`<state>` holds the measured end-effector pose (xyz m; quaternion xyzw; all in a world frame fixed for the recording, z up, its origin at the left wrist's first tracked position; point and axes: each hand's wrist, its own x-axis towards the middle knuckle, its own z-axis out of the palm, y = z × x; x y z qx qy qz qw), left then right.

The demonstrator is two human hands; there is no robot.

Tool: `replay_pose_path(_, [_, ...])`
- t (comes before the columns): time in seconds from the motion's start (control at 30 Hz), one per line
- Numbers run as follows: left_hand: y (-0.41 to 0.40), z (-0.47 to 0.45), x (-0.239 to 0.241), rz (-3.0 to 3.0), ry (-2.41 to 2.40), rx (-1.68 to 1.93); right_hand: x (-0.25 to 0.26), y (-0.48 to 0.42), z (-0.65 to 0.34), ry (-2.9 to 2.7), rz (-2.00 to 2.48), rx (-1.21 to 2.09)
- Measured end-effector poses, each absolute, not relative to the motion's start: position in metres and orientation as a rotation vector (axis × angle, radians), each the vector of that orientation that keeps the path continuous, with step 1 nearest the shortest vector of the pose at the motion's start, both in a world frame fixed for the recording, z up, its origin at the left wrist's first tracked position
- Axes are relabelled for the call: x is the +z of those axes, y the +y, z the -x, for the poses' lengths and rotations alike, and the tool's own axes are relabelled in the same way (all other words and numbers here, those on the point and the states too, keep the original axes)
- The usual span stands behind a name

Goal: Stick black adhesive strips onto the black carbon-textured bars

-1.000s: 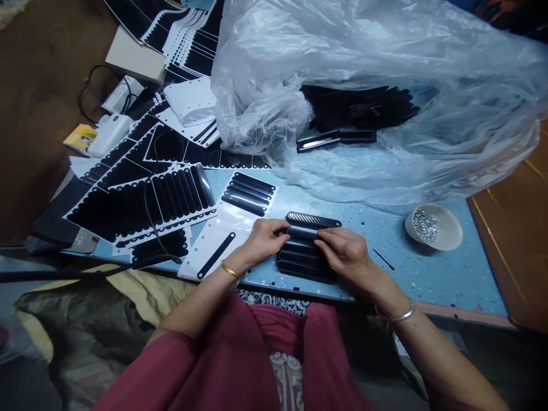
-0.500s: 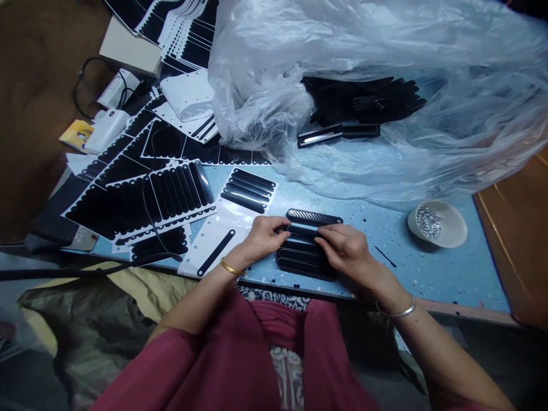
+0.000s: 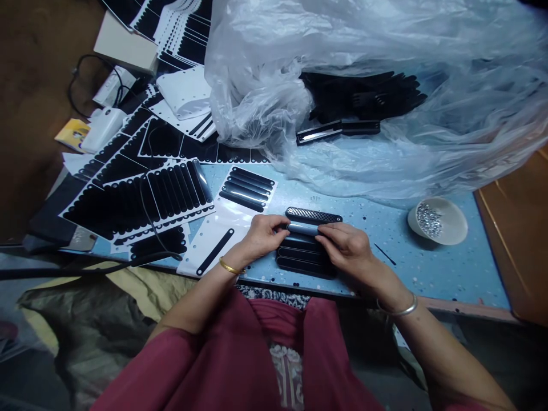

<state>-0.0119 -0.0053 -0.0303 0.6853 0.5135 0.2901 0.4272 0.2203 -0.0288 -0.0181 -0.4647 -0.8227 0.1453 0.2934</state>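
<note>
Between my two hands I hold a thin black adhesive strip (image 3: 303, 229), its surface shining pale in the light. My left hand (image 3: 269, 234) pinches its left end, and my right hand (image 3: 342, 242) pinches the right end. Just beyond it lies a black bar with a textured, diamond-patterned top (image 3: 314, 215). Below the strip, several plain black bars (image 3: 302, 257) lie side by side, partly covered by my right hand. Left of my left hand is a white backing sheet (image 3: 201, 242) with one loose-looking black strip (image 3: 215, 252) and several more at its top.
A white bowl (image 3: 454, 224) of small metal pieces stands at the right. Clear plastic sheeting (image 3: 342, 34) covers the back, with black pieces (image 3: 368, 97) on it. Sheets of black strips (image 3: 158, 200) and a black cable (image 3: 85, 273) lie left. A thin black stick (image 3: 385, 254) lies near my right hand.
The strip between my hands has tilted, turning from dark to pale and shiny. Both hands keep their pinch in nearly the same place. The view has shifted slightly.
</note>
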Motion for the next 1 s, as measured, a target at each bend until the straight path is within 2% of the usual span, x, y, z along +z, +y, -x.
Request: replay_pose_path(1.0, [-0.0048,0.0108,-0.0290,-1.676,1.301,0.722,-0.0269,-0.0291,-0.2190,-2.287,1.280,0.317])
